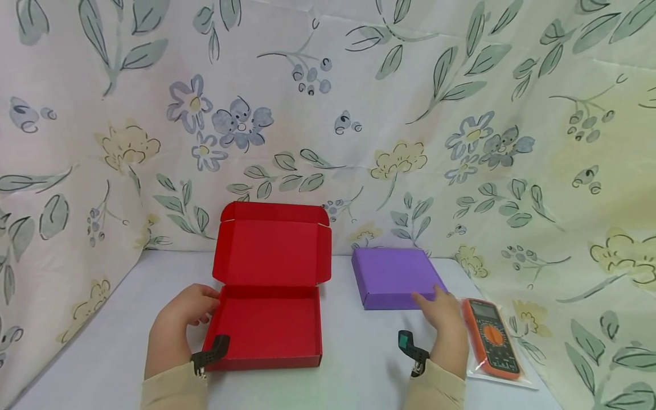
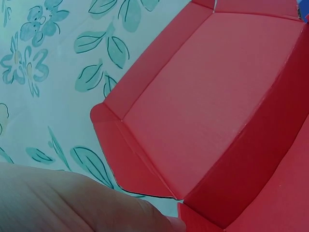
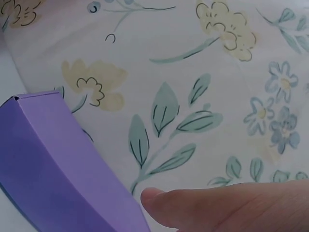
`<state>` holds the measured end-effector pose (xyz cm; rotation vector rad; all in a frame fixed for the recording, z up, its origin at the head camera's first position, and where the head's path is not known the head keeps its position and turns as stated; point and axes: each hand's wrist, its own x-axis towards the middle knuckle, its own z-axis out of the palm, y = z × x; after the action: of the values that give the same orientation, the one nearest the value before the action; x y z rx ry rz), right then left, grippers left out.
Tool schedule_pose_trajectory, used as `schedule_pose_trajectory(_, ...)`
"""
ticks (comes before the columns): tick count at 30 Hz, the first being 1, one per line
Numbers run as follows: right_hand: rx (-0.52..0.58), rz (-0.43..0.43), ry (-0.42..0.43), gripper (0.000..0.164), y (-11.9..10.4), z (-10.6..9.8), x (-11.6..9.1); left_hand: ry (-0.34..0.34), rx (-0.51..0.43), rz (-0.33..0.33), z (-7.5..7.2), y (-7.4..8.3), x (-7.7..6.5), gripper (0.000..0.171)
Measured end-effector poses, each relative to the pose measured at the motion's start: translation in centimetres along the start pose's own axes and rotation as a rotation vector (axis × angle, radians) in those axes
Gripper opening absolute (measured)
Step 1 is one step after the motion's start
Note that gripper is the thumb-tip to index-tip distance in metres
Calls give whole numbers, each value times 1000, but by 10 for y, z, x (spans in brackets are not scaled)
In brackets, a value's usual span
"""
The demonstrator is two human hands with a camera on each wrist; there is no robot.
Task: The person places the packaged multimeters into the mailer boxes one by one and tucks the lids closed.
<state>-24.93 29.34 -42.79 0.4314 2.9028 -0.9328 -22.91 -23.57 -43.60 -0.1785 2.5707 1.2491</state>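
Observation:
A red cardboard box (image 1: 271, 324) stands with its lid (image 1: 274, 245) raised at the back and its inside bare. My left hand (image 1: 187, 307) is at the box's left wall, fingers loosely bent; in the left wrist view the thumb tip (image 2: 175, 222) is right at the wall's back corner by the lid hinge. To the right lies a closed purple box (image 1: 397, 270). My right hand (image 1: 443, 310) is at its front right corner, thumb and fingers spread. In the right wrist view the thumb (image 3: 164, 205) is extended close beside the purple box (image 3: 72, 159).
An orange multimeter (image 1: 492, 339) in a clear plastic bag (image 1: 525, 381) lies right of my right hand. The white table (image 1: 348, 353) runs back to a floral cloth (image 1: 318, 125) hanging behind and along both sides.

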Motion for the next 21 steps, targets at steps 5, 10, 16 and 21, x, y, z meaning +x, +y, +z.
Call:
schedule_pose_trajectory(5, 11, 25, 1, 89, 3, -4, -2, -2, -3, 1, 0, 0, -1, 43)
schedule_pose_trajectory(10, 25, 37, -1, 89, 7, -7, -1, 1, -3, -3, 1, 0, -1, 43)
schedule_pose_trajectory(16, 52, 48, 10, 88, 11, -11, -2, 3, -3, -3, 1, 0, -1, 42)
schedule_pose_trajectory(21, 67, 84, 34, 92, 14, -13, -6, 1, 3, 1, 0, 0, -1, 41)
